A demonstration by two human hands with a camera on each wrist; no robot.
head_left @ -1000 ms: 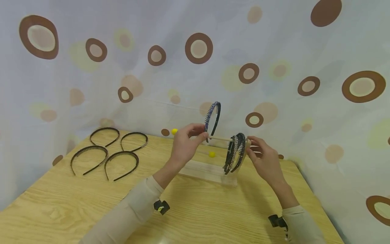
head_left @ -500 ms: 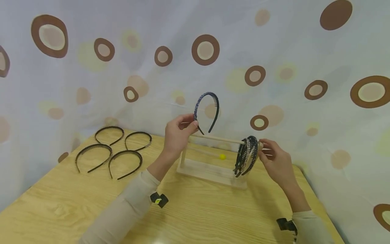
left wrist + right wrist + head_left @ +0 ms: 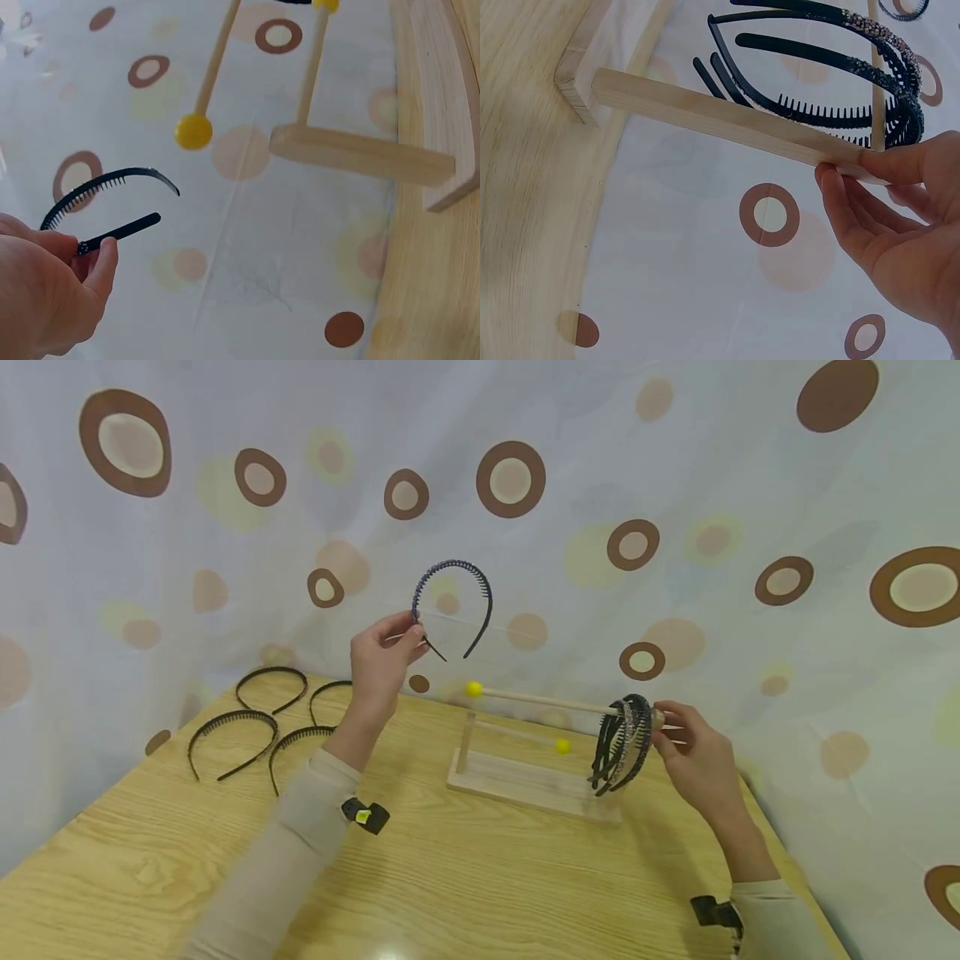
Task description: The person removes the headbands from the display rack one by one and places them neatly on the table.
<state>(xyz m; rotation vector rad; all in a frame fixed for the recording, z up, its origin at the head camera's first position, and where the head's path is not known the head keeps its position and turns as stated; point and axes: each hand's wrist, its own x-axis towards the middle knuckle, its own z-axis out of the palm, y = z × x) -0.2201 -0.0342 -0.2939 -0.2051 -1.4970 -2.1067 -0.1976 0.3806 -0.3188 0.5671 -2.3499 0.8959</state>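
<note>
My left hand (image 3: 378,664) pinches one leg of a dark blue glittery toothed headband (image 3: 489,602), raised in the air left of a wooden rack. In the left wrist view the headband's black tip (image 3: 139,226) sticks out past the thumb and fingers. Several sparkly black headbands (image 3: 630,735) hang bunched at the right end of the rack's upper rod (image 3: 540,700). Beside them my right hand (image 3: 697,760) grips the top of the rack's right post, with thumb and fingers on the wooden post (image 3: 720,116) in the right wrist view.
A yellow ball (image 3: 474,690) caps the upper rod's free left end. Another yellow ball (image 3: 562,747) ends the lower rod. The rack's base (image 3: 517,781) stands on the wooden table (image 3: 480,877). Several black headbands (image 3: 232,714) lie at the left, before a patterned curtain (image 3: 555,410).
My left hand has carried the blue headband left and upward, away from the upper rod, whose yellow end now shows. The right hand still holds the rack's post.
</note>
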